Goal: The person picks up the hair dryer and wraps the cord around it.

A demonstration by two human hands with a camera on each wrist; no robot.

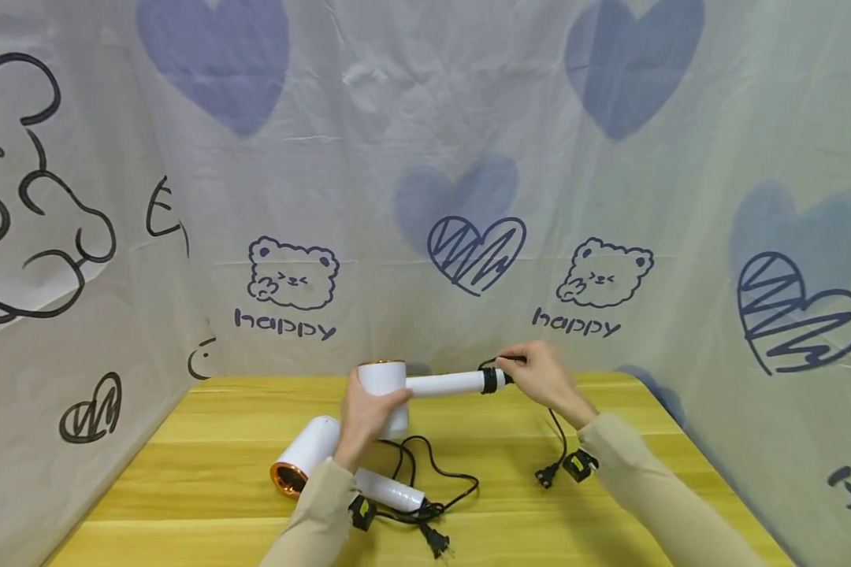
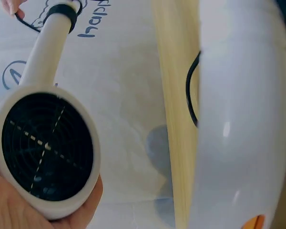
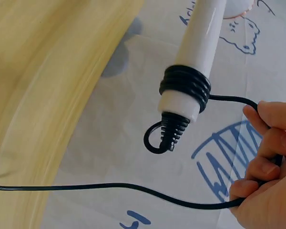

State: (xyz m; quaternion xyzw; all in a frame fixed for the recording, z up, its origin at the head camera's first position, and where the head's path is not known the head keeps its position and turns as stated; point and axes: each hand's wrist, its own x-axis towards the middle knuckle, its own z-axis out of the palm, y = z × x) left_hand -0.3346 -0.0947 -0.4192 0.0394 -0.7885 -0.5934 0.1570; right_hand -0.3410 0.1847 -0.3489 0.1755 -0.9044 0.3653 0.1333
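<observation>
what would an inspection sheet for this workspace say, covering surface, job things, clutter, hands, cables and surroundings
Surface: yellowish wood-grain table.
Job's things: white hair dryer, held with its handle toward the right.
Clutter: second hair dryer, lying on the table.
Hands: left hand grips the first dryer's head; right hand holds its cord.
Cables: held cord wound around the handle near its end, plug below the right hand; second dryer's cord loosely looped.
Surroundings: pale fabric printed with hearts, bears and "happy".

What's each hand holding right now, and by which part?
Left hand: the raised hair dryer, by its head. Right hand: that dryer's cord, by a stretch between handle and plug.
</observation>
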